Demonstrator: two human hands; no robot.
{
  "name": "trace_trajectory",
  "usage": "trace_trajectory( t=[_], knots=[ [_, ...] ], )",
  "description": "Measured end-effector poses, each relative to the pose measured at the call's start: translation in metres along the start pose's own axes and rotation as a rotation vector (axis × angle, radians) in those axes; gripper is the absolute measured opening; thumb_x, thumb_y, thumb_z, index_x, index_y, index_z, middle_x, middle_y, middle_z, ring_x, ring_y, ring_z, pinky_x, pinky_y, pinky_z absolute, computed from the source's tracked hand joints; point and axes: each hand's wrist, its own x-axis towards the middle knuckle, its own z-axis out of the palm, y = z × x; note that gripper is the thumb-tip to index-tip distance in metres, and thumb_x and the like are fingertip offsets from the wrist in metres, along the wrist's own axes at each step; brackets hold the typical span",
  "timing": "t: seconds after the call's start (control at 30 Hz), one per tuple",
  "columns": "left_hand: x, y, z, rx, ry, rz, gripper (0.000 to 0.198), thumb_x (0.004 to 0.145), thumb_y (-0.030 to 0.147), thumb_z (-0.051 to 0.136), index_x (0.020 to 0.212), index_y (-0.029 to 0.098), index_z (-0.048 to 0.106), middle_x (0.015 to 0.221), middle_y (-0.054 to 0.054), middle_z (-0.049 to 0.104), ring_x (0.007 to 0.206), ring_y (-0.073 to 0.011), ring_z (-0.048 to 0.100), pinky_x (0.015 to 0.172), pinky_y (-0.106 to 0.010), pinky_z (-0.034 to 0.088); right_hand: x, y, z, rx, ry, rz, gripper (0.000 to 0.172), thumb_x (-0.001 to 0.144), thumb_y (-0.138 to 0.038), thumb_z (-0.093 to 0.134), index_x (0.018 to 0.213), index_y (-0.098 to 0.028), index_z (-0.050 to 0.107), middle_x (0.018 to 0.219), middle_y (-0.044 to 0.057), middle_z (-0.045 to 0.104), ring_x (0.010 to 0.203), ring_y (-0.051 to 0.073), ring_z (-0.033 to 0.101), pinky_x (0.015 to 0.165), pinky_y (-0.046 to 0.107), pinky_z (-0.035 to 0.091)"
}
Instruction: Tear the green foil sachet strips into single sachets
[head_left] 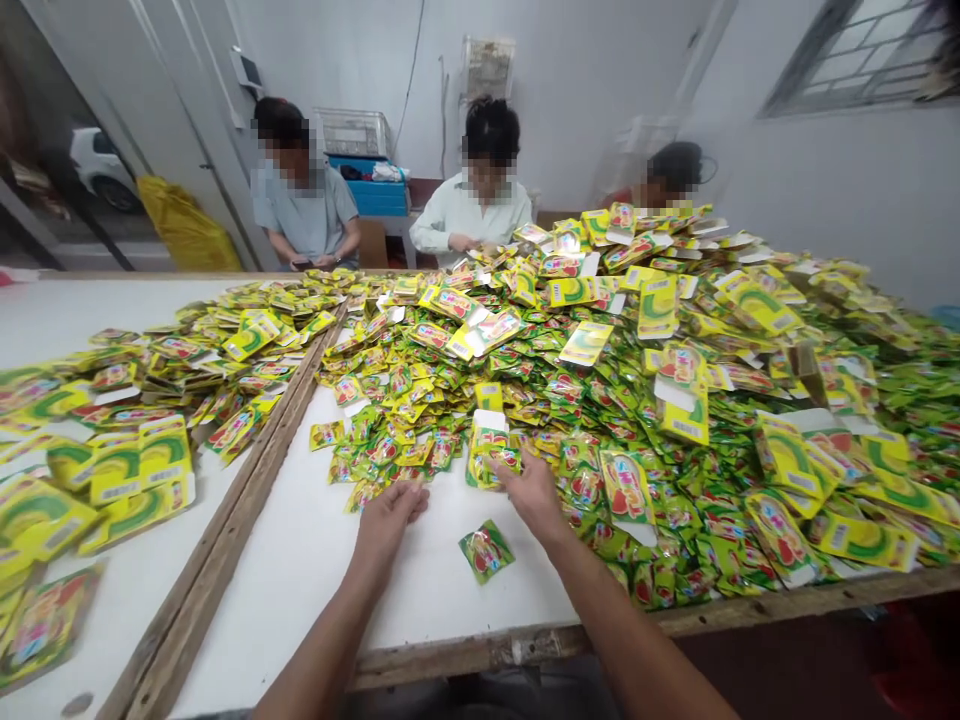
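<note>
My right hand [534,492] grips the lower right side of a small yellow-and-green carton [481,450], whose white flap stands up at the top. A shiny sachet may lie under those fingers; the fingers partly cover it. To the left, my left hand [394,508] is closed, thumb and fingertips pressed together, and whatever is in it, if anything, is hidden. It is beside the edge of the sachet pile [397,440]. Between my forearms, a single green sachet [486,551] with a red fruit picture lies flat on the white tabletop [420,600].
A large heap of flat yellow cartons [660,305] and green sachets covers the table's middle and right. Left of a wooden divider strip [247,510] lie more cartons [142,460]. Three people sit across the table, including one in a pale shirt [480,215]. A yellow sack [184,225] stands behind.
</note>
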Motion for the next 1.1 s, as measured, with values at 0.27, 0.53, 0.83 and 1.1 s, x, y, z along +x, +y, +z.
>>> trace_trajectory(
  t=[0.27,0.53,0.83,1.1],
  knots=[
    [-0.007,0.000,-0.008,-0.098,-0.210,-0.030,0.041,0.054,0.041,0.080,0.081,0.014,0.065,0.071,-0.005,0.071,0.060,-0.0178,0.064,0.061,-0.029,0.050,-0.038,-0.018,0.022,0.432,-0.220,0.158,0.033,0.067,-0.045,0.065,0.079,-0.016,0.058,0.059,-0.002,0.058,0.050,0.010,0.048,0.047,0.023,0.039],
    [-0.015,0.002,-0.024,0.058,-0.277,0.119,0.035,0.069,0.044,0.069,0.089,0.016,0.067,0.075,-0.003,0.069,0.067,-0.0151,0.063,0.061,-0.023,0.049,-0.006,-0.037,0.006,0.129,-0.362,-0.095,0.026,0.073,-0.037,0.060,0.088,-0.017,0.065,0.078,0.002,0.066,0.075,0.018,0.059,0.068,0.027,0.045],
    [-0.021,0.000,-0.025,0.200,-0.286,0.190,0.031,0.071,0.041,0.067,0.087,0.015,0.070,0.078,-0.004,0.069,0.068,-0.0159,0.060,0.059,-0.023,0.047,-0.004,-0.039,-0.001,-0.064,-0.592,-0.199,0.012,0.069,-0.027,0.062,0.069,-0.016,0.064,0.073,-0.001,0.062,0.071,0.015,0.055,0.064,0.023,0.040],
    [-0.014,-0.003,-0.030,-0.081,-0.343,-0.048,0.040,0.055,0.030,0.081,0.090,0.016,0.068,0.080,-0.004,0.073,0.069,-0.0183,0.066,0.066,-0.027,0.050,-0.020,-0.029,0.021,0.179,-0.337,-0.119,0.023,0.069,-0.037,0.063,0.080,-0.017,0.059,0.067,-0.003,0.051,0.065,0.012,0.046,0.058,0.022,0.036]
  ],
)
